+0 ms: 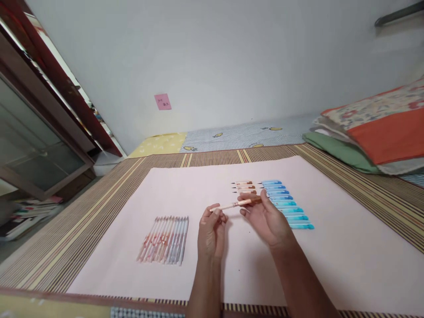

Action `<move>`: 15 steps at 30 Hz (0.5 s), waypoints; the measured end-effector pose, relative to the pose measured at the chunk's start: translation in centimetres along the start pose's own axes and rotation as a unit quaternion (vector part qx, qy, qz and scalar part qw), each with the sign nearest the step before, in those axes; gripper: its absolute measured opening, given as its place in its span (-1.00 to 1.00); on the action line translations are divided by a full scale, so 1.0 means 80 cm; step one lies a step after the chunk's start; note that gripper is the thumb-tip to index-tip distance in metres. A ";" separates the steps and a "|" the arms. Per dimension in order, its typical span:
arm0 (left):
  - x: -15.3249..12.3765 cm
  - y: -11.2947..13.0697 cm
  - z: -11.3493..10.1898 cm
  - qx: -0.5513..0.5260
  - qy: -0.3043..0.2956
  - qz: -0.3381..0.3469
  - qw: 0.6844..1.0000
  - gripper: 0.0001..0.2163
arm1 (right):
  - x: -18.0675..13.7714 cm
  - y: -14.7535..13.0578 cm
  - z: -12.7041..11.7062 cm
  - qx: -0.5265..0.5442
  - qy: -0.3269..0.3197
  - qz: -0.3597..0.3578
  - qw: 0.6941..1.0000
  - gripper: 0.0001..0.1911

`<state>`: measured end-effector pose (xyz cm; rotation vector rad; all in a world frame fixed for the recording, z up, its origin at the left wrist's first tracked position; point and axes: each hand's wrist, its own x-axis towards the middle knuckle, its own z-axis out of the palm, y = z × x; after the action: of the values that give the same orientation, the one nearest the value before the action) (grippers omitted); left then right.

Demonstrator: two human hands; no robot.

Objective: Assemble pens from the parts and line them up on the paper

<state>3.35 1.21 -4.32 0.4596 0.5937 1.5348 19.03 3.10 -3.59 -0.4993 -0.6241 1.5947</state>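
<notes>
Between my two hands is a slim pen (232,205) with a cream barrel and a brown end, held almost level above the pink sheet (251,274). My left hand (212,229) pinches its pale end. At the brown end, the thumb and fingers of my right hand (265,216) close around it. Just beyond the hands lie three brown pens (244,182) in a column, their dark tips pointing left. Beside them is a column of several blue and turquoise pens (280,192), partly hidden by my right hand.
Several pale pens (164,240) lie side by side at the left of the sheet. A striped mat (96,212) is underneath. Folded cloths and a cushion (384,128) are piled at the right. A wall with a pink note (162,102) stands behind.
</notes>
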 end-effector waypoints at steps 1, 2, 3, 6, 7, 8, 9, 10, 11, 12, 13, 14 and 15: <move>-0.001 0.001 0.000 0.002 -0.007 0.006 1.000 -0.74 | -0.001 0.002 0.001 0.011 -0.008 0.010 1.000 -0.59; -0.001 0.002 0.001 0.007 -0.015 0.011 1.000 -0.73 | -0.002 0.003 0.003 0.022 -0.018 0.022 0.999 -0.57; -0.002 0.003 0.001 0.011 -0.020 0.018 1.000 -0.73 | -0.004 0.006 0.006 0.033 -0.029 0.033 0.998 -0.55; -0.004 0.006 0.003 0.029 -0.023 0.044 0.998 -0.73 | -0.007 0.013 0.014 0.058 -0.055 0.051 0.996 -0.52; -0.004 0.007 0.003 0.038 -0.021 0.053 0.998 -0.73 | -0.007 0.015 0.016 0.064 -0.061 0.052 0.995 -0.53; -0.004 0.008 0.003 0.048 -0.020 0.062 0.997 -0.72 | -0.008 0.016 0.017 0.069 -0.067 0.051 0.994 -0.54; -0.004 0.008 0.003 0.059 -0.017 0.069 0.996 -0.72 | -0.008 0.017 0.017 0.071 -0.074 0.050 0.993 -0.55; -0.003 0.009 0.003 0.070 -0.014 0.075 0.995 -0.72 | -0.008 0.018 0.016 0.070 -0.081 0.048 0.993 -0.54; -0.003 0.009 0.003 0.079 -0.009 0.081 0.994 -0.73 | -0.009 0.018 0.015 0.064 -0.086 0.046 0.993 -0.53; -0.002 0.009 0.003 0.086 -0.003 0.087 0.992 -0.73 | -0.009 0.017 0.014 0.055 -0.089 0.043 0.994 -0.52; -0.002 0.010 0.003 0.092 0.004 0.094 0.991 -0.74 | -0.009 0.016 0.012 0.043 -0.088 0.041 0.994 -0.52; -0.001 0.011 0.002 0.097 0.011 0.101 0.990 -0.74 | -0.009 0.015 0.010 0.030 -0.083 0.040 0.995 -0.52; -0.001 0.012 0.002 0.101 0.020 0.109 0.989 -0.73 | -0.009 0.014 0.007 0.016 -0.075 0.039 0.996 -0.54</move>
<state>2.72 1.18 -3.59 0.6674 0.7529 1.7023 17.90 2.21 -3.89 -0.3876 -0.6975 1.7249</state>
